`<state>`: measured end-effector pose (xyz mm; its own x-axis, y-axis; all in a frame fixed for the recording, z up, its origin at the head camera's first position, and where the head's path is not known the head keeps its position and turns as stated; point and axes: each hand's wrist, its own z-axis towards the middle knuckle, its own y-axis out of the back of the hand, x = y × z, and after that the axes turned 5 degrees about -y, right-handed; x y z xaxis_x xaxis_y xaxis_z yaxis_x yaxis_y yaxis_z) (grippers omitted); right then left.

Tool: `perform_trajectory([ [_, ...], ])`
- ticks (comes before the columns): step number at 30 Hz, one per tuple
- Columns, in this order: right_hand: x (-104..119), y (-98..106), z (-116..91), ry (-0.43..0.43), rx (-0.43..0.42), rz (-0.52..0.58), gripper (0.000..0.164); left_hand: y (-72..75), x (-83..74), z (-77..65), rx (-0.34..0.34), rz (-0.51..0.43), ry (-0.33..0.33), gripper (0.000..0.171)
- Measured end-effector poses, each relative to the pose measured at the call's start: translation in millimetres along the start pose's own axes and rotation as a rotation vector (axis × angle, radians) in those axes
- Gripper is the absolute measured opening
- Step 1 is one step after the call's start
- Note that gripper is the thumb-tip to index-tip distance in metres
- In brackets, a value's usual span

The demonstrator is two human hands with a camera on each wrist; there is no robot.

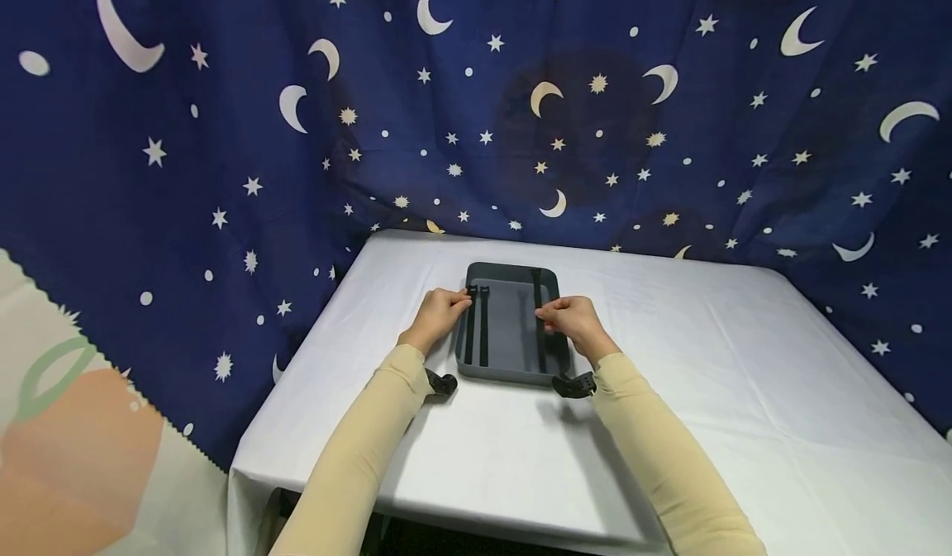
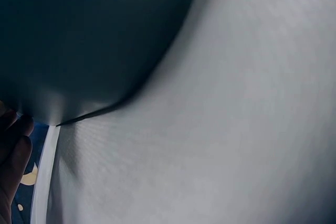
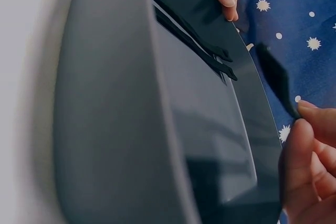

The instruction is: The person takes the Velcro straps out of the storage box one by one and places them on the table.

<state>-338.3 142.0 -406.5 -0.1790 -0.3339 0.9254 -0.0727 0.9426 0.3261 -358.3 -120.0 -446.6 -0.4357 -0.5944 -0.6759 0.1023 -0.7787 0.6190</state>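
Observation:
A dark grey rectangular tray with rounded corners sits on the table. Along its left side lie two thin black cable straps, side by side, each with a wider slotted head at the far end. My left hand holds the tray's left rim, thumb on the inner side in the right wrist view. Over the tray's right part, my right hand pinches another black cable strap between thumb and finger. That strap's upper end sticks up past the fingers; its lower part reaches down toward the tray floor.
A white cloth covers the table around the tray. Behind it hangs a dark blue curtain with moons and stars. A pale cloth with an orange print is at the lower left. Black bands sit at the wrists.

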Motion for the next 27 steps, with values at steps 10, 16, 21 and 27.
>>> perform_trajectory([
  [10, 0.3, -2.3, 2.1, -0.005, 0.015, 0.023, 0.023, 1.0, 3.3, 2.1, 0.01, -0.023, 0.017, 0.024],
  [16, -0.5, -1.3, 3.6, -0.002, 0.021, 0.025, 0.024, 0.6, 5.0, 3.9, 0.025, -0.015, 0.023, 0.025],
  [21, -1.2, -0.1, 3.6, 0.0, 0.031, 0.052, 0.022, 0.0, 5.8, 2.9, 0.022, 0.002, 0.016, 0.026],
  [27, -1.4, 6.2, 1.9, -0.023, 0.019, 0.045, 0.025, 0.3, 3.5, 2.6, 0.024, -0.012, 0.026, 0.026],
])
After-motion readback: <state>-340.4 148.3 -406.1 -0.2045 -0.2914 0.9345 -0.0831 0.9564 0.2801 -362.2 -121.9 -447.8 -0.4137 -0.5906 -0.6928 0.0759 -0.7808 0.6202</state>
